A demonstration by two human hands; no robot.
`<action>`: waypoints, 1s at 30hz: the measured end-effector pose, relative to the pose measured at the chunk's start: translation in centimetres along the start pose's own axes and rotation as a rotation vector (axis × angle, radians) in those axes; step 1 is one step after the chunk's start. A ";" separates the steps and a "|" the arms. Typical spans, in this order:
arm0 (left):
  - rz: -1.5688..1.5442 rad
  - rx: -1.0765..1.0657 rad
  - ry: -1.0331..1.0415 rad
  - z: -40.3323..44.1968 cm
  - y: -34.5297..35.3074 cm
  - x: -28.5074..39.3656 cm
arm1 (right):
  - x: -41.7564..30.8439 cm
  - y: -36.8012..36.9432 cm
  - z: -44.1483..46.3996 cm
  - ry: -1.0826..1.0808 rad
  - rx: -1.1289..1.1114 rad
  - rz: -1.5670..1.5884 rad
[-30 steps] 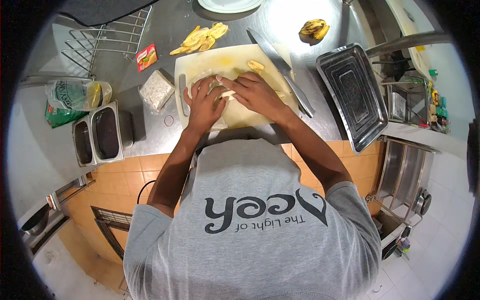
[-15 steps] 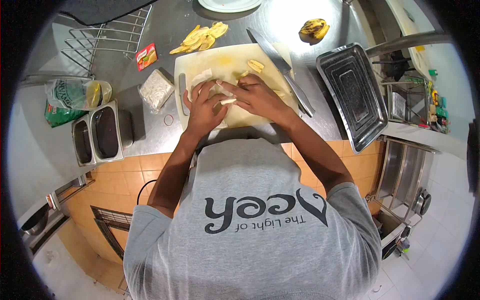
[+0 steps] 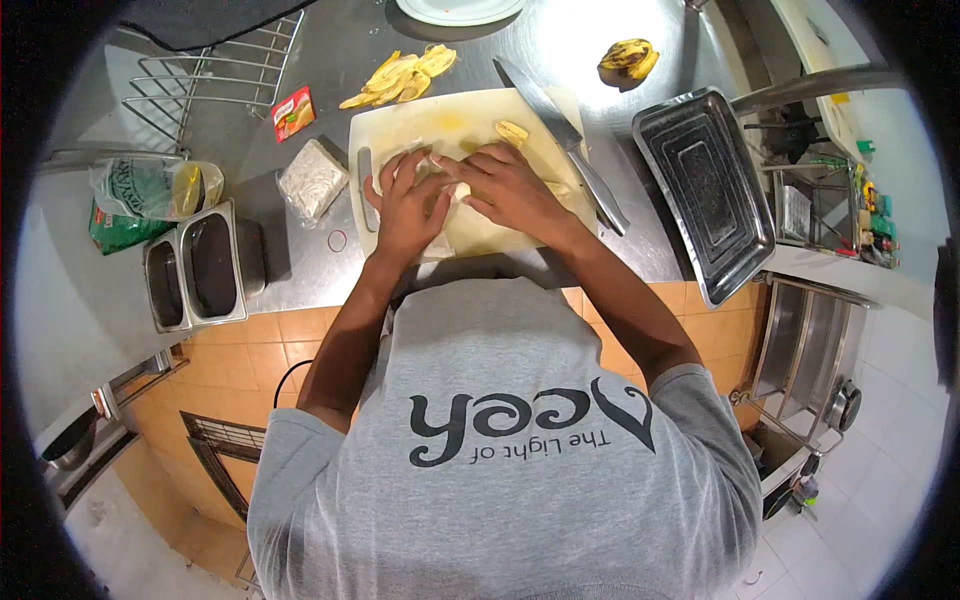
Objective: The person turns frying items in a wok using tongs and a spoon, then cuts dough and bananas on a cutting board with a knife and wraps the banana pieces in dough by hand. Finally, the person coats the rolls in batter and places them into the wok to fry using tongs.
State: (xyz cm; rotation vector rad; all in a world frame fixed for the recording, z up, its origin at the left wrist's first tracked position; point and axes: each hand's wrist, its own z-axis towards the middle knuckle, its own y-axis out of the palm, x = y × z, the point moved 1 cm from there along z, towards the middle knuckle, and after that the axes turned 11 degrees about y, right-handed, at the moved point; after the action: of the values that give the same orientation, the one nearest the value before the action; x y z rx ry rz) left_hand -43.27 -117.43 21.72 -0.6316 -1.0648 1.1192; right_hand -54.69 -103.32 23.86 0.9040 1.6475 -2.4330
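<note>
1. While the left hand (image 3: 410, 205) and the right hand (image 3: 508, 190) meet over the cutting board (image 3: 395, 122), a pale piece (image 3: 461, 192) shows between their thumbs (partly covered by fingers).
2. Right hand: thumb and fingers closed on the pale piece.
3. Left hand: fingers bent and spread, thumb near the pale piece; cannot tell whether it grips.
4. Banana slice (image 3: 512, 131) lies on the board, just beyond the right hand.
5. Knife (image 3: 572, 143) lies across the board's right side, handle past the edge.
6. Peels (image 3: 405, 77) rest on the steel table (image 3: 490, 42), beyond the board; a banana (image 3: 628, 60) (yellow, dark-blotched) sits farther right.
7. Left of board: plastic-wrapped block (image 3: 313, 182), red packet (image 3: 293, 115).
8. Right of board: black tray (image 3: 705, 190).
</note>
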 end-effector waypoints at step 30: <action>-1.211 -0.221 -0.438 -3.8 -4.4 7.1 | -11.0 0.0 -12.8 0.908 0.353 0.768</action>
State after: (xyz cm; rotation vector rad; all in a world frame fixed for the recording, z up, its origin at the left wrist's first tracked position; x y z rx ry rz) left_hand -37.67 -111.94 26.46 0.1699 -1.6143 0.0558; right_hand -40.08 -95.08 26.13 2.3784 0.6562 -1.8283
